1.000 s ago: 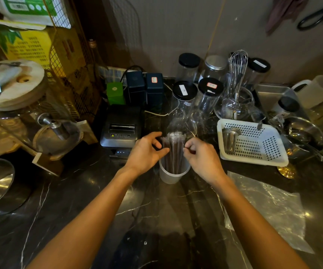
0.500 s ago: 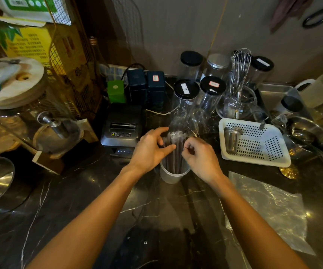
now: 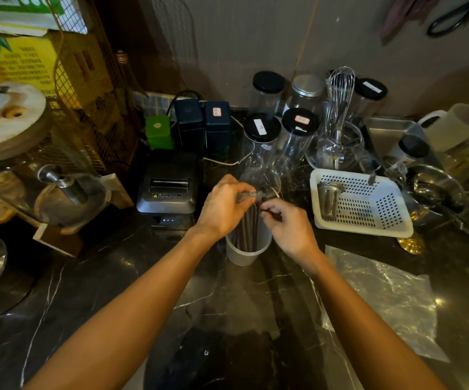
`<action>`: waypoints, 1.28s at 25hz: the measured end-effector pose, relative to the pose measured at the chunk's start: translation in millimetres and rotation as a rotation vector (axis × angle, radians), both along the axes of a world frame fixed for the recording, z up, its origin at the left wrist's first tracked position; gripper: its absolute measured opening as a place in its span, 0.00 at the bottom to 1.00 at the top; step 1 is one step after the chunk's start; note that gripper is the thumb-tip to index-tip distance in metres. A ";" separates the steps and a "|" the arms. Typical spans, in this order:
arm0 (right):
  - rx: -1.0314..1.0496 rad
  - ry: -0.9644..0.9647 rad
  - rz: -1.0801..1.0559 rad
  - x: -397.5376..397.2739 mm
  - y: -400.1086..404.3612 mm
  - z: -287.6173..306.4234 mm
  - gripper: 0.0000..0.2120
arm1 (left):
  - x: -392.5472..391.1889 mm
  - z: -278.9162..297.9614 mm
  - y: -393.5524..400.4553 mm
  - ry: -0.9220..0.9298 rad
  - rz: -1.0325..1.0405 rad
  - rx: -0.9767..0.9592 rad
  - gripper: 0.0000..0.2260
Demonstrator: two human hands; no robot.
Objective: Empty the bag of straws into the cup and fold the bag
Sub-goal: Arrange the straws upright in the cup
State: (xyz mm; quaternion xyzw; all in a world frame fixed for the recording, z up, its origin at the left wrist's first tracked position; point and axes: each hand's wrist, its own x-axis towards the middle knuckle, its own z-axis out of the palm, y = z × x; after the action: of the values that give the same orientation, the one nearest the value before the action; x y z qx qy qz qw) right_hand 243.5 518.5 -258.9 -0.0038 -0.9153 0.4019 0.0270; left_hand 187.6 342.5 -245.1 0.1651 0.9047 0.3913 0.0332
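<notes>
Both hands pinched on clear bag over straws in cup

Dim, warm light, glare, warped edges

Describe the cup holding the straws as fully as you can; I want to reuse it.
The cup is a translucent whitish plastic tumbler, standing upright on the dark marbled counter, in front of the receipt printer's right side. Dark straws stand bunched inside, rising well above its rim. The left hand and right hand work above it at the straw tops, not gripping the cup itself.
</notes>
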 end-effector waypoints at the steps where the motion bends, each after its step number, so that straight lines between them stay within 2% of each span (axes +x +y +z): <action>1: -0.003 -0.009 -0.010 -0.9 -1.8 0.4 0.06 | -0.2 -1.5 0.2 0.013 -0.006 0.004 0.11; 7: 0.066 -0.013 -0.078 -6.5 -13.9 0.6 0.05 | -1.4 -5.9 0.7 0.027 -0.015 0.062 0.12; 17: 0.209 0.047 -0.045 -2.7 -19.9 1.0 0.04 | -0.7 -6.5 -1.0 -0.015 -0.028 0.103 0.12; 22: 0.211 0.018 -0.051 4.6 -11.7 1.5 0.06 | 1.1 -5.8 0.3 -0.023 -0.005 0.088 0.15; 28: 0.183 0.020 -0.050 8.0 0.9 15.5 0.07 | 7.1 3.0 -2.9 0.024 0.008 0.088 0.28; 32: 0.141 0.065 0.021 5.8 5.4 29.3 0.07 | 12.5 8.4 -11.3 0.095 0.010 0.079 0.25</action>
State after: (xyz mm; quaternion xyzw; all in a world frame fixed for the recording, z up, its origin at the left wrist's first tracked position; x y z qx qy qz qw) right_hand 249.3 523.9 -229.5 0.0206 -0.9399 0.3367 0.0529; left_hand 200.1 331.2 -236.7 0.1804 0.8900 0.4183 -0.0184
